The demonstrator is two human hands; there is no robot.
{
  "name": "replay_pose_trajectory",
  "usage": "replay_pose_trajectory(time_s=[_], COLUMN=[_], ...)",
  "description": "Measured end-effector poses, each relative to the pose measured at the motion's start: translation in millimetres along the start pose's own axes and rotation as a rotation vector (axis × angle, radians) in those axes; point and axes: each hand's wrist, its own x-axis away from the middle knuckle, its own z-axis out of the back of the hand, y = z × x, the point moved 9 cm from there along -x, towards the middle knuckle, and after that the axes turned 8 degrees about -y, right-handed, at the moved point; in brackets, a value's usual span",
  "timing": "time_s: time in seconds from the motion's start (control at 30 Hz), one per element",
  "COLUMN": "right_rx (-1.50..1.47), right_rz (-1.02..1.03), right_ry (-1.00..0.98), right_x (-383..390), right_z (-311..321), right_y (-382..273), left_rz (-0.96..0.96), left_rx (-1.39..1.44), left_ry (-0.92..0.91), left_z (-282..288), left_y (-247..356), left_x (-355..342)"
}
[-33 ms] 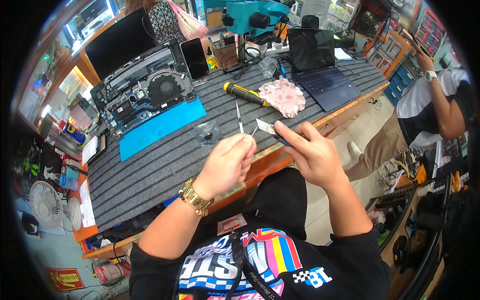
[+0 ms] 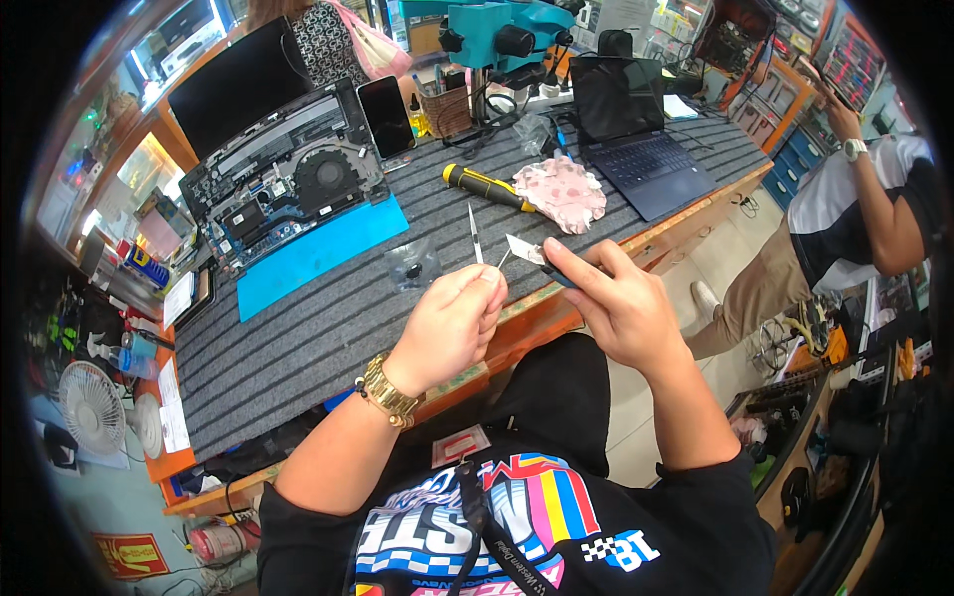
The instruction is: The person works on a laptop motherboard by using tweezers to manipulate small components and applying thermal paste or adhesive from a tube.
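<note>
My left hand (image 2: 455, 320) is closed, thumb pressed on the fingers, around a thin pale stick-like piece (image 2: 505, 260) whose end pokes out toward the blade. In my right hand (image 2: 624, 303) is a utility knife (image 2: 525, 250) with a broad bright blade and a dark handle, which the fingers partly hide. The blade is close to the thin piece; whether they touch I cannot tell. Pointed tweezers (image 2: 475, 234) show just beyond my left hand, their lower end hidden behind it; whether they lie on the mat or are held is unclear. Beside them lies a small clear bag (image 2: 413, 266) with a dark part inside.
An opened laptop (image 2: 288, 169) sits on a blue mat (image 2: 328, 256) at left. A yellow-black screwdriver (image 2: 485, 187), a crumpled pink cloth (image 2: 562, 191) and a dark laptop (image 2: 651, 169) are farther right. A teal microscope (image 2: 507, 35) stands behind. Another person (image 2: 845, 199) stands at right.
My hands, the knife and the thin piece have shifted very slightly to the left. Both grips look the same.
</note>
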Motion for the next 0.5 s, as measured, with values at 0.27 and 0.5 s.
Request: replay_pose_trajectory(time_s=[0.27,0.5], right_rx=[-0.119,-0.123], right_rz=[-0.305,0.046], right_ry=[0.227,0.044], right_x=[16.1,13.7], right_z=[23.0,4.8], right_y=[69.8,-3.5], left_rz=[-0.063,-0.012], left_rx=[-0.279,0.011], left_ry=[0.126,0.005], left_z=[0.9,-4.8], left_y=[2.9,-2.6], left_x=[8.3,2.9])
